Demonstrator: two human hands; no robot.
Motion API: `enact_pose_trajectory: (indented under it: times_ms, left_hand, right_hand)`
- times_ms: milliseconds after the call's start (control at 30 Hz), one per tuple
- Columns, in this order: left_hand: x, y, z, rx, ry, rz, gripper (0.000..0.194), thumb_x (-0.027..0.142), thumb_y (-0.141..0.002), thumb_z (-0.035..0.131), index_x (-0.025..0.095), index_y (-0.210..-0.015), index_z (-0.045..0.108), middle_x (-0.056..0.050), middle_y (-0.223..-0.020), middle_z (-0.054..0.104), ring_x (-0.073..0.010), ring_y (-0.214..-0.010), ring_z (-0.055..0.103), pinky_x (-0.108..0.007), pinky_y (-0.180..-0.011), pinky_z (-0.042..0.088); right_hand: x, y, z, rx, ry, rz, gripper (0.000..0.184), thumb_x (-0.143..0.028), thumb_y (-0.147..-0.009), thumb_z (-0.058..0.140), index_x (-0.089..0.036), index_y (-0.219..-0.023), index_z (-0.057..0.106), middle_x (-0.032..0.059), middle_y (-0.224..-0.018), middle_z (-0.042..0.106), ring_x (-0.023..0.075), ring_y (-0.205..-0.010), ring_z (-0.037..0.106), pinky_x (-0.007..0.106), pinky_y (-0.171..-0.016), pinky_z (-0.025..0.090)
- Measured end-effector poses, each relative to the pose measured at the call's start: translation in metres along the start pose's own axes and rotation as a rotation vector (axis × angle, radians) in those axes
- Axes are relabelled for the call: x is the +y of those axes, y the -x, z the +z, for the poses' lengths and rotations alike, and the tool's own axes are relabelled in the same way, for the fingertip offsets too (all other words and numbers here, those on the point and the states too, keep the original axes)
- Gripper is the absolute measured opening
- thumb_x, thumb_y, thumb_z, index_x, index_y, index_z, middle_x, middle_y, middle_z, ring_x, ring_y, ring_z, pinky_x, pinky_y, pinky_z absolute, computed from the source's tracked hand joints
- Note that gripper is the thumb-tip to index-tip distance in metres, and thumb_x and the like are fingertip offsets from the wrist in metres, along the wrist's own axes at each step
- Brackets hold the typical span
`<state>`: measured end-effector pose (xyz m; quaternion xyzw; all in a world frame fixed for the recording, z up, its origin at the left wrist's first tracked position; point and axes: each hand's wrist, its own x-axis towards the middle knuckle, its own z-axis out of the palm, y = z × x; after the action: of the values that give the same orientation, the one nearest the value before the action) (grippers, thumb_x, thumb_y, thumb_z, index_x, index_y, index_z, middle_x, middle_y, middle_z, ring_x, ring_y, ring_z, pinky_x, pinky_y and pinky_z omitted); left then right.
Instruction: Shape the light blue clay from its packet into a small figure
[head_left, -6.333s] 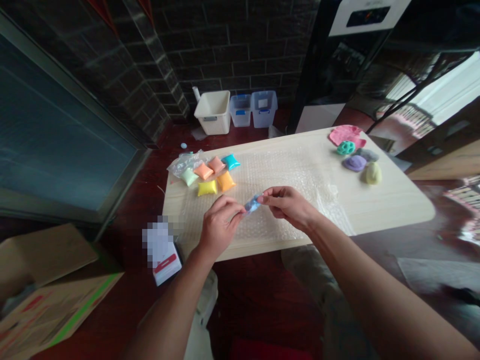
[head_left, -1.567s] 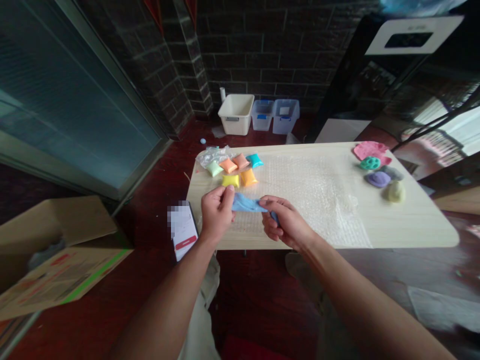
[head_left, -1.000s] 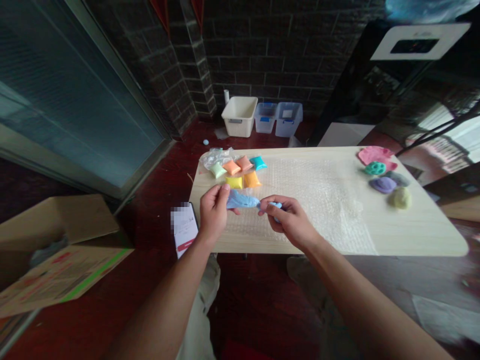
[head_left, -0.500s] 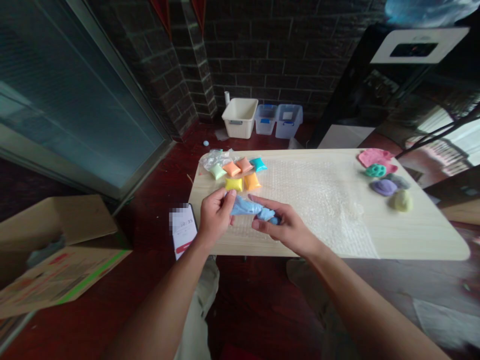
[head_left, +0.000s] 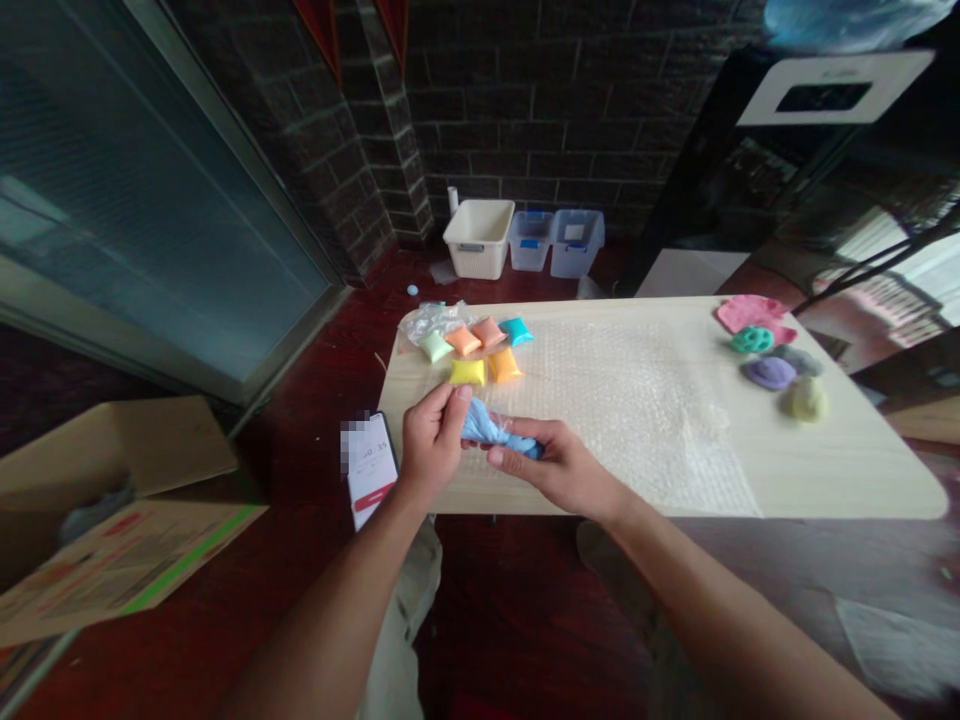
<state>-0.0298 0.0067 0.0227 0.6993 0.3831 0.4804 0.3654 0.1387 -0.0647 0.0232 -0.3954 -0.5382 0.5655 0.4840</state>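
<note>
Blue modelling clay (head_left: 487,428), partly in a thin clear wrapper, stretches between my two hands over the table's near edge. My left hand (head_left: 435,440) pinches the wrapped end between thumb and fingers. The fingers of my right hand (head_left: 551,460) close round the other end, where darker blue clay shows at the fingertips. Just beyond my left hand lie a yellow clay packet (head_left: 468,372) and an orange packet (head_left: 505,365). Behind them sit a pale green packet (head_left: 436,347), two peach-coloured ones (head_left: 475,336) and a turquoise packet (head_left: 516,331).
Bubble wrap (head_left: 637,410) covers the middle of the wooden table (head_left: 840,470). Shaped clay pieces (head_left: 770,374) sit at the right end. A phone (head_left: 372,470) is at the left edge. An open cardboard box (head_left: 150,500) stands left; bins (head_left: 480,240) stand by the wall.
My right hand has moved slightly left, closer to my left hand. The blue clay between them looks shorter and more bunched.
</note>
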Motion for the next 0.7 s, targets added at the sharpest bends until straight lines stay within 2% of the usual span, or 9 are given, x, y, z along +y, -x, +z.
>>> enact_pose_trajectory:
  times_ms: [33,100,233,300,400,500,633,700]
  left_hand:
    - [0.000,0.000,-0.001,-0.015,0.003,0.008,0.042,0.040,-0.104,0.055,0.020,-0.067,0.049,0.005,-0.054,0.051,-0.0094,-0.046,0.051,-0.019,-0.043,0.037]
    - [0.000,0.000,-0.001,-0.034,0.009,0.011,0.042,0.041,-0.105,0.054,0.020,-0.068,0.051,0.004,-0.054,0.053,-0.0101,-0.047,0.052,-0.020,-0.045,0.039]
    - [0.002,0.001,0.002,0.005,0.087,-0.031,0.043,0.042,-0.106,0.051,0.020,-0.069,0.050,0.005,-0.055,0.050,-0.0095,-0.046,0.048,-0.020,-0.046,0.039]
    - [0.002,0.002,0.003,0.015,0.125,-0.054,0.043,0.044,-0.106,0.050,0.020,-0.070,0.051,0.005,-0.055,0.050,-0.0096,-0.046,0.046,-0.020,-0.045,0.038]
    - [0.001,0.005,0.001,-0.011,0.117,-0.073,0.044,0.046,-0.106,0.052,0.020,-0.070,0.053,0.004,-0.056,0.051,-0.0103,-0.047,0.047,-0.021,-0.046,0.038]
    - [-0.003,0.007,-0.002,-0.039,0.103,-0.091,0.046,0.048,-0.104,0.053,0.020,-0.068,0.052,0.003,-0.055,0.052,-0.0107,-0.048,0.047,-0.022,-0.047,0.037]
    - [-0.006,0.008,-0.001,-0.031,0.135,-0.114,0.048,0.051,-0.107,0.047,0.021,-0.070,0.052,0.004,-0.053,0.050,-0.0104,-0.045,0.046,-0.022,-0.045,0.036]
    - [-0.005,0.007,-0.001,-0.035,0.168,-0.126,0.048,0.052,-0.107,0.046,0.020,-0.072,0.055,0.004,-0.054,0.051,-0.0104,-0.046,0.047,-0.022,-0.045,0.037]
  right_hand:
    - [0.000,0.001,0.002,-0.004,-0.018,-0.005,0.029,-0.039,-0.093,0.077,-0.025,-0.118,0.080,0.0029,-0.111,0.077,0.0217,-0.108,0.065,0.040,-0.105,0.049]
    - [-0.001,0.003,0.006,0.015,-0.054,0.006,0.035,-0.040,-0.091,0.079,-0.025,-0.123,0.079,0.0033,-0.107,0.077,0.0213,-0.105,0.066,0.038,-0.101,0.052]
    - [-0.002,0.008,0.007,0.050,-0.110,0.040,0.047,-0.040,-0.094,0.077,-0.026,-0.138,0.070,0.0013,-0.089,0.073,0.0166,-0.079,0.063,0.031,-0.076,0.057]
    - [-0.003,0.008,0.005,0.030,-0.070,0.004,0.052,-0.038,-0.095,0.075,-0.029,-0.146,0.063,0.0016,-0.095,0.073,0.0168,-0.083,0.064,0.032,-0.078,0.057]
    - [-0.007,0.004,0.000,0.004,0.127,-0.096,0.056,-0.033,-0.096,0.074,-0.026,-0.150,0.059,0.0045,-0.112,0.073,0.0194,-0.099,0.065,0.035,-0.092,0.055]
    - [-0.009,0.002,-0.001,0.005,0.287,-0.138,0.050,-0.031,-0.096,0.073,-0.021,-0.144,0.064,0.0048,-0.108,0.074,0.0179,-0.091,0.064,0.033,-0.089,0.054]
    - [-0.005,0.004,0.008,-0.003,0.105,-0.076,0.057,-0.032,-0.093,0.077,-0.024,-0.147,0.062,0.0033,-0.103,0.073,0.0154,-0.080,0.061,0.029,-0.073,0.054]
    - [-0.002,0.006,0.013,-0.016,-0.005,-0.046,0.062,-0.033,-0.091,0.079,-0.026,-0.149,0.060,0.0030,-0.104,0.073,0.0159,-0.081,0.062,0.029,-0.072,0.055]
